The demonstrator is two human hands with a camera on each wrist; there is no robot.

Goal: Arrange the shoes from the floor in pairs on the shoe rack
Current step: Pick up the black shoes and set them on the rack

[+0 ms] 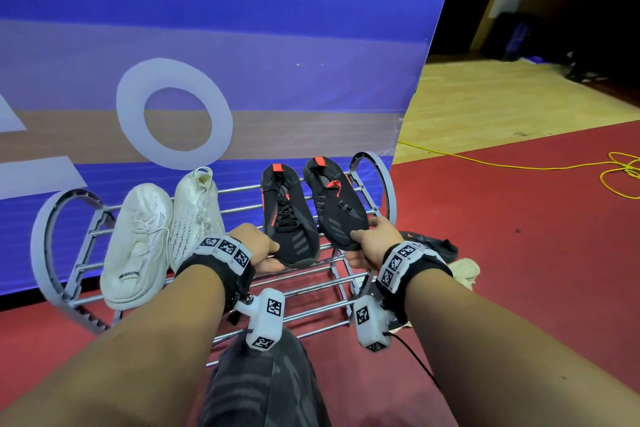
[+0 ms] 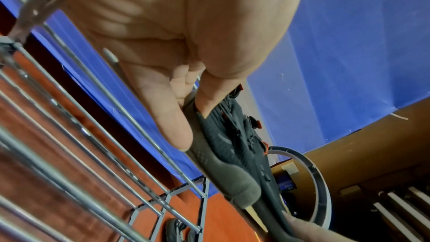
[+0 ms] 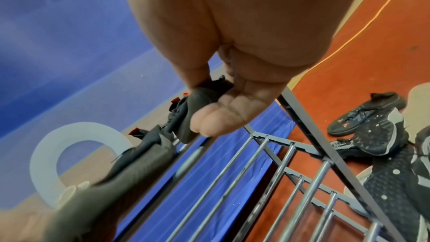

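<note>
Presently, two black shoes lie side by side on the right of the shoe rack's point(image 1: 388, 184) top tier, long axes running front to back, toes toward the person. The left hand point(image 1: 258, 248) pinches the toe of the left black shoe point(image 1: 289, 218); the right hand point(image 1: 372, 241) pinches the toe of the right black shoe point(image 1: 336, 204). A white pair point(image 1: 162, 232) lies parallel on the left.

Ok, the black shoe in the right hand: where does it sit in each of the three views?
Head: black shoe on the shoe rack's top tier, far right, toe pinched by the right hand.
Left wrist: the farther dark shoe, lower centre, mostly hidden behind its mate.
Right wrist: centre, toe under the thumb.
Shared landmark: the rack's grey round end frame.
</note>
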